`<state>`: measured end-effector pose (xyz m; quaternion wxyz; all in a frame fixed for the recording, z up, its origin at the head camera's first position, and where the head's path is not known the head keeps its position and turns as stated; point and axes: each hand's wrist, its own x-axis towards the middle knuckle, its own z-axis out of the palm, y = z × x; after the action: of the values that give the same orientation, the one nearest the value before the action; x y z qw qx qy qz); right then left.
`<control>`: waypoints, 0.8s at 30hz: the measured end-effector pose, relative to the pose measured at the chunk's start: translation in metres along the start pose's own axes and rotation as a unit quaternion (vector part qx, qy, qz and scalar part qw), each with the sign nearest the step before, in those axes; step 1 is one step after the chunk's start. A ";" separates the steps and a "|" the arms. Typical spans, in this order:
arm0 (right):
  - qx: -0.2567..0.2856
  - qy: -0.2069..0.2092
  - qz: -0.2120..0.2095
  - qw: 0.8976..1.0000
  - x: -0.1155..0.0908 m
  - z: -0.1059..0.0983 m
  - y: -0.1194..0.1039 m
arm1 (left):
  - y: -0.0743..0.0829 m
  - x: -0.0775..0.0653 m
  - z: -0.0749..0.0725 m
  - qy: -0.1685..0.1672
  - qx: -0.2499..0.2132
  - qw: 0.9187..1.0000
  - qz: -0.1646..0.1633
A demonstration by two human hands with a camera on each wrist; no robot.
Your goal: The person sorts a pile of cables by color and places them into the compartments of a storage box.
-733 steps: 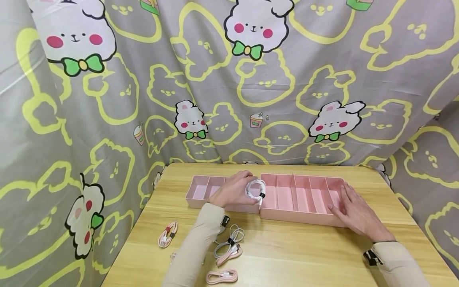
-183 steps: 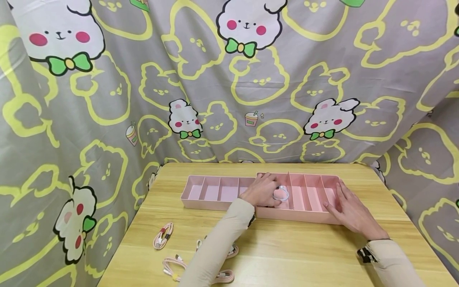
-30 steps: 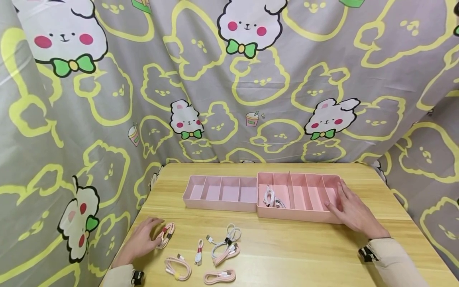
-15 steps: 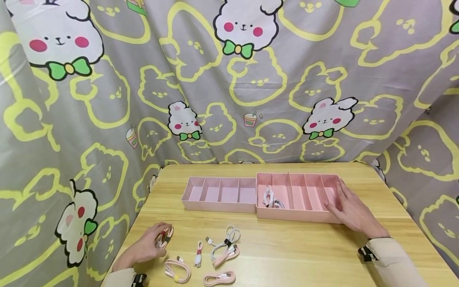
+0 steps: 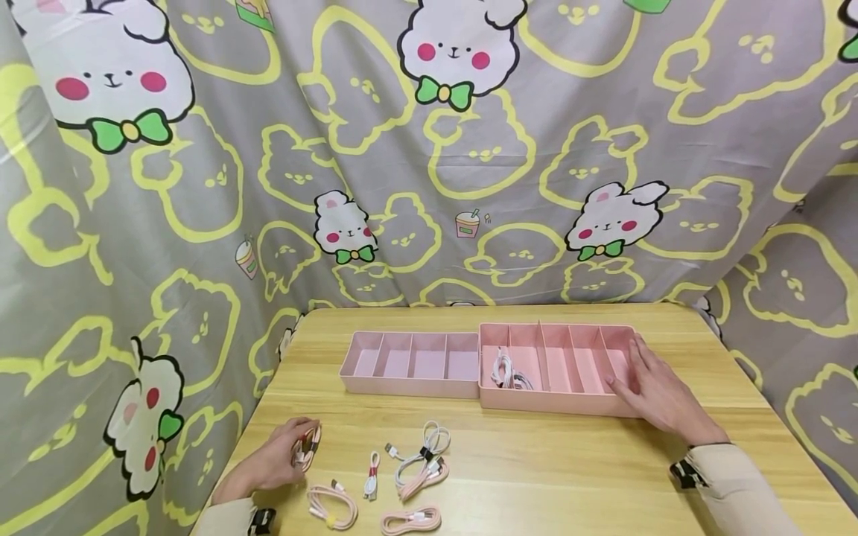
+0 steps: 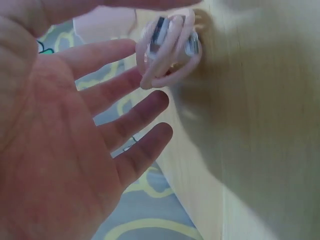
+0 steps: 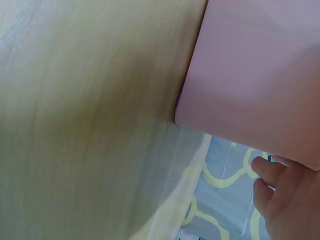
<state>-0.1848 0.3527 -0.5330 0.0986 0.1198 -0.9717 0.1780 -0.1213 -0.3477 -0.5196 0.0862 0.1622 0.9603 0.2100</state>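
Observation:
My left hand [image 5: 271, 460] is at the table's left side, pinching a coiled pink cable [image 5: 307, 447] between thumb and forefinger. In the left wrist view the pink cable [image 6: 167, 50] sits at the fingertips, its plugs showing, while the other fingers stay spread. My right hand [image 5: 660, 391] rests on the right end of the pink divided box [image 5: 556, 402], thumb at the front corner and fingers along the end wall. Coiled white cables [image 5: 504, 372] lie in that box's left compartments.
A paler pink divided box [image 5: 409, 385] adjoins on the left. On the table [image 5: 570, 469] lie a pink cable with a yellow tie [image 5: 333, 508], a small white cable [image 5: 372, 476], a grey cable [image 5: 398, 473] overlapping a pink one [image 5: 424, 482], and another pink coil [image 5: 410, 521].
White cables that my left hand carried earlier now lie in the pink box. Since a second ago, that hand has closed on the pink cable and tipped it up. My right hand stays put.

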 end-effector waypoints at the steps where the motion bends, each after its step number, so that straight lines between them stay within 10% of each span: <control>1: 0.000 0.002 -0.001 1.000 0.000 0.000 0.000 | 0.000 0.000 -0.001 0.001 -0.001 1.000 -0.002; 24: -0.002 0.007 -0.005 1.000 0.000 0.000 -0.001 | -0.019 0.006 -0.002 -0.002 0.001 1.000 -0.002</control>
<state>-0.1841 0.3521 -0.5323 0.1063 0.1231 -0.9708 0.1766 -0.1328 -0.3629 -0.5265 0.0888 0.1607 0.9607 0.2085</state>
